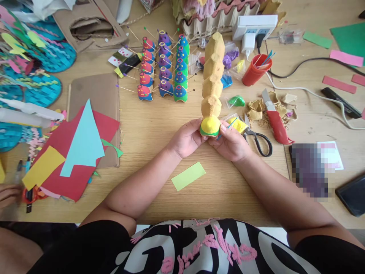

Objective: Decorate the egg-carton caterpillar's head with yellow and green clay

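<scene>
Yellow-domed, green-rimmed egg-carton strip (212,76).

The bumpy tan strip (212,78) ends in yellow and green.

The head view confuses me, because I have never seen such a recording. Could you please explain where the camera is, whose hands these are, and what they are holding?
There is no robot here. This single picture comes from a camera worn on a person's head, looking forward and down. The left hand and right hand are that person's own, and both are bare. Together, their fingers hold the near end of a long, bumpy tan strip; its nearest bump is yellow with a green edge.

On the table, beyond the hands, stand three rows of painted-looking figures. To the right are a red cup, scissors and a red-handled knife. A pale green paper piece lies nearer the body. At the left edge, another person's hand is partly visible.
</scene>
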{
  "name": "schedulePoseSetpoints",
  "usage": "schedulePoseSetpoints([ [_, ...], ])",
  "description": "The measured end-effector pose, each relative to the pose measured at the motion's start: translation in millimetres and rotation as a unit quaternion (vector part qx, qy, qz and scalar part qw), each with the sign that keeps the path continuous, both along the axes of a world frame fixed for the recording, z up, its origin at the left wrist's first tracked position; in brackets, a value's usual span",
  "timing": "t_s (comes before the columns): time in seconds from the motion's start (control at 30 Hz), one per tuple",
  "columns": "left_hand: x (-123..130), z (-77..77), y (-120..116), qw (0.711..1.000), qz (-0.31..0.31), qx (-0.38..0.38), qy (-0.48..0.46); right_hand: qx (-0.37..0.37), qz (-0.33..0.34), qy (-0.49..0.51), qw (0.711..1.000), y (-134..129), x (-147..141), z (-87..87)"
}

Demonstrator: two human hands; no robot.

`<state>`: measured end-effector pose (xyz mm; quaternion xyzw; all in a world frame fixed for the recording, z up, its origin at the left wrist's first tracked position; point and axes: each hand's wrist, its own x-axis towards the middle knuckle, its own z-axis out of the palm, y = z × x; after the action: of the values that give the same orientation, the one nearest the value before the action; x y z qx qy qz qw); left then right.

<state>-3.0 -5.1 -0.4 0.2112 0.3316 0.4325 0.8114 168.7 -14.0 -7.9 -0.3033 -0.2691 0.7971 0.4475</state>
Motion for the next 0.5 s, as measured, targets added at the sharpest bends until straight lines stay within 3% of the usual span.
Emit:
schedulePoseSetpoints([
  [0.2, -0.9, -0.3, 0.0, 1.000, 0.015, -0.014, -0.008, 0.016, -0.011, -0.021, 1.000, -1.4, 0.0, 0.9],
  [0.5, -0.6, 1.3, -1.6, 1.000, 0.010, -0.020, 0.002, -0.016, -0.011, -0.010, 1.000, 0.8, 1.8, -2.4],
])
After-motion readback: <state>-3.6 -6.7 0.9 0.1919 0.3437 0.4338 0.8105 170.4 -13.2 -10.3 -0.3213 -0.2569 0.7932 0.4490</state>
